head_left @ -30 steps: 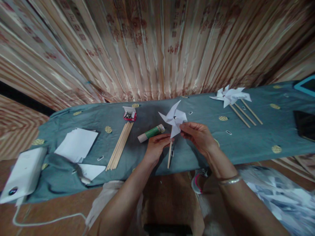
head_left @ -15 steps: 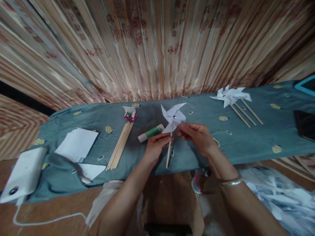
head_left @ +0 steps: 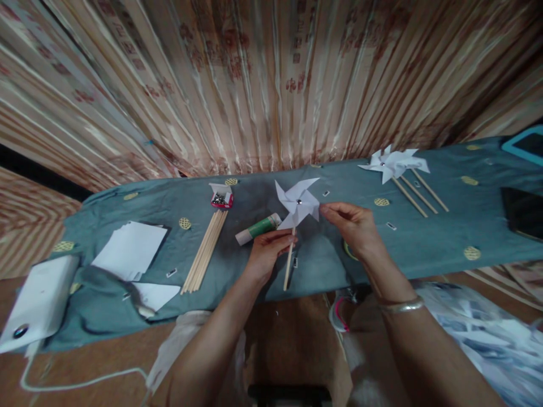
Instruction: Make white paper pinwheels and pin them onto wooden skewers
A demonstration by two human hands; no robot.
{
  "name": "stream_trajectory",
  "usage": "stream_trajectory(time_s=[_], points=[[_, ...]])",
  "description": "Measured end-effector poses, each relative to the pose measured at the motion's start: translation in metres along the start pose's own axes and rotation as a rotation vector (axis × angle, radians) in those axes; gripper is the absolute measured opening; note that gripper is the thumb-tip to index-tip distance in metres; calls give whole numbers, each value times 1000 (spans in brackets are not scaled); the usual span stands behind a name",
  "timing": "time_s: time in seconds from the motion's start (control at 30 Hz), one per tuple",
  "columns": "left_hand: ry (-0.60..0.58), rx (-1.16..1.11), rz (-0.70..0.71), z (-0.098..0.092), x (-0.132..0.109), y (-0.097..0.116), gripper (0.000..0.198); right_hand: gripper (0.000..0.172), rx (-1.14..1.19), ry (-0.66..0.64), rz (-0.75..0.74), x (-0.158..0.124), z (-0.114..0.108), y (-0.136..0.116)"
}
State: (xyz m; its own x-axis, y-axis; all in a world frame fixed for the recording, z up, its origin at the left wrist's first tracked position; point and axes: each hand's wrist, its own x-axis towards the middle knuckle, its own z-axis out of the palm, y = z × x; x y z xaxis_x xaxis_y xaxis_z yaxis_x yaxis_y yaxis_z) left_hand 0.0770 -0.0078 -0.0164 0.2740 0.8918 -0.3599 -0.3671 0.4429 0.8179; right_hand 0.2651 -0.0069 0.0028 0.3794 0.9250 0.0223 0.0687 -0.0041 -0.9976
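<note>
A white paper pinwheel (head_left: pixel 292 200) with a silver pin at its centre stands on a thin wooden stick (head_left: pixel 289 263) over the cloth. My left hand (head_left: pixel 268 249) is closed round the stick, just below the blades. At the right blade's edge, the thumb and fingers of my right hand (head_left: pixel 350 223) are pinched together, touching the paper. Beyond my left hand lies a green and white glue stick (head_left: pixel 258 228). A small red and white box of metal pins (head_left: pixel 221 198) sits open, with a bundle of wooden sticks (head_left: pixel 206 251) in front of it.
Several finished pinwheels (head_left: pixel 396 164) lie at the back right. To the left are stacked white paper sheets (head_left: pixel 129 249), a loose paper piece (head_left: pixel 156 294) and a white device (head_left: pixel 40 299) with a cable. A dark phone (head_left: pixel 524 212) rests near the right end. A patterned curtain (head_left: pixel 254 85) hangs behind.
My right hand has moved a little to the right and up, out to the blade's outer edge. The left hand keeps its hold on the stick. The view has shifted slightly.
</note>
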Motion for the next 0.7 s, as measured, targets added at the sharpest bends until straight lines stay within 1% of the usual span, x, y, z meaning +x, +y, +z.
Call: stream_trajectory(time_s=[0.1,0.23,0.47,0.7], points=[[-5,-11,-1,0,0,1,39,26,20,-45,37,-1,2,0],[15,-19,-1,0,0,2,37,26,27,-87,69,-4,5,-4],[16,-29,-3,1,1,2,37,32,30,-136,104,-9,10,-8],[30,-23,1,1,1,2,37,33,61,-157,182,-13,13,-14]])
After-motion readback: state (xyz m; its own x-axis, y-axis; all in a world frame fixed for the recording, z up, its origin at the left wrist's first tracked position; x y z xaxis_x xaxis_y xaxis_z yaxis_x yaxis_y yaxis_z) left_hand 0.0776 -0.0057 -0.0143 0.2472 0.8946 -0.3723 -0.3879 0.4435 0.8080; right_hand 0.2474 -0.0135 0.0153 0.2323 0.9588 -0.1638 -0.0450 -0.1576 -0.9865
